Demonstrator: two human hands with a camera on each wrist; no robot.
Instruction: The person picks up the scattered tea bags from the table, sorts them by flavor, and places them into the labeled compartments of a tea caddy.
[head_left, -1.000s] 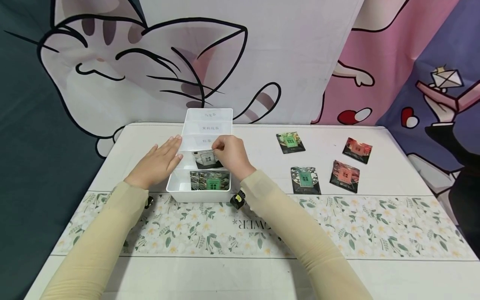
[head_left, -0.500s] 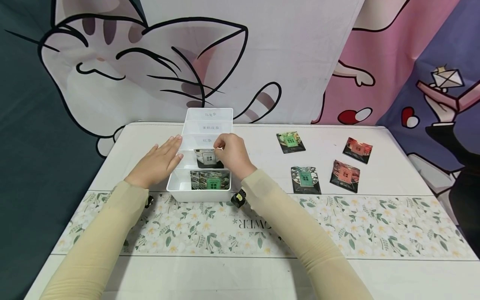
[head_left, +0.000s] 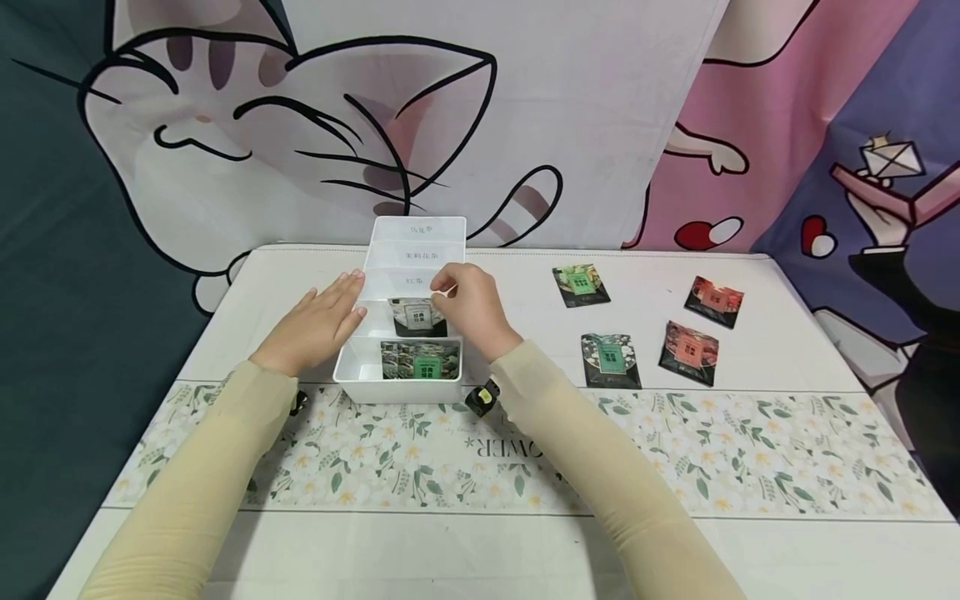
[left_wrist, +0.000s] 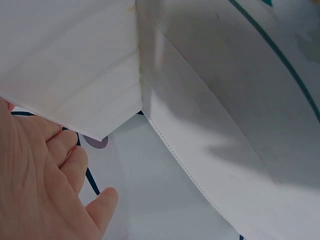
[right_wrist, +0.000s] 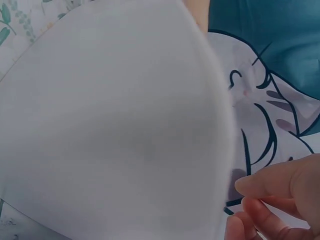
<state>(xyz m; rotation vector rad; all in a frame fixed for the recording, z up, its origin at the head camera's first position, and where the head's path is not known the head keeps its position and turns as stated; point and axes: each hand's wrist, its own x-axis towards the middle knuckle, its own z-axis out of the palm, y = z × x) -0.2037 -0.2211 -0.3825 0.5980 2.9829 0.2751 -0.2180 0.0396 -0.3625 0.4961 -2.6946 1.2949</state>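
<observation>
One white-label packet [head_left: 420, 317] stands in the second compartment from the front of the white box [head_left: 397, 392], behind green-label packets [head_left: 420, 361]; right hand [head_left: 474, 307] near its corner, thumb and forefinger bent, slightly parted; left hand [head_left: 311, 325] fingers extended against the box's left side.

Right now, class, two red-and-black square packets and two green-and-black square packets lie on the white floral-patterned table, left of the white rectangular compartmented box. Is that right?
Not quite: the side is wrong. The head view shows the two red-and-black packets and two green-and-black packets lying on the table to the right of the box.
</observation>
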